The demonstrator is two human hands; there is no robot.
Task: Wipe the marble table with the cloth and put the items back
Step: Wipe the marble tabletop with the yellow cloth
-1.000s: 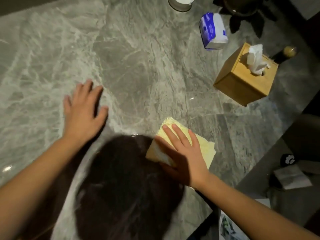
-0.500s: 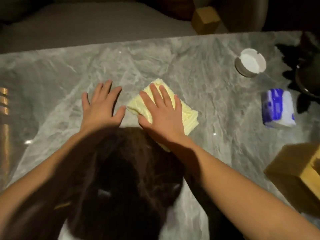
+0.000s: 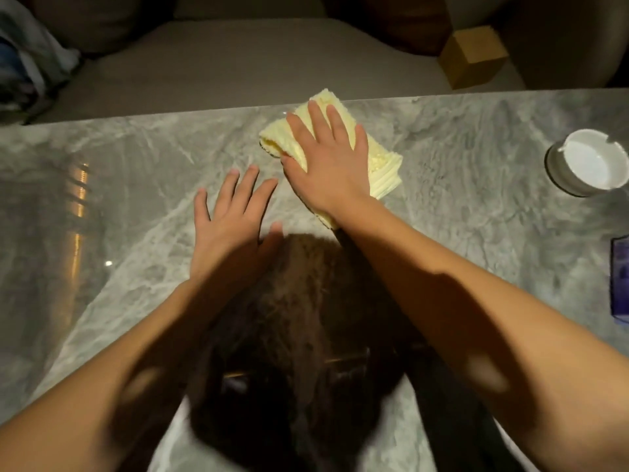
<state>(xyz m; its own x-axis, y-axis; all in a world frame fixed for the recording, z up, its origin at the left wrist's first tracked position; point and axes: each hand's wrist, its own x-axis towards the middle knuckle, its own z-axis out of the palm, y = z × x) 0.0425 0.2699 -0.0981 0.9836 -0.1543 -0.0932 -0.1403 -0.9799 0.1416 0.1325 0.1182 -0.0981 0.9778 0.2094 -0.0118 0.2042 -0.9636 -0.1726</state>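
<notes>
- We press our right hand (image 3: pixel 326 165) flat, fingers spread, on the folded yellow cloth (image 3: pixel 381 165); it pins the cloth rather than gripping it.
- The cloth now lies at the far edge of the marble table (image 3: pixel 476 212), one corner just over it; a second ago it was near the middle, so the stroke has run the table's full depth.
- Our left hand (image 3: pixel 231 219) stays open, palm down on bare marble just beside the cloth, bracing us.
- The white ashtray (image 3: pixel 589 161) sits near the right edge, the blue packet (image 3: pixel 621 284) cut off there; we judge wiping unfinished and the putting back not begun.
</notes>
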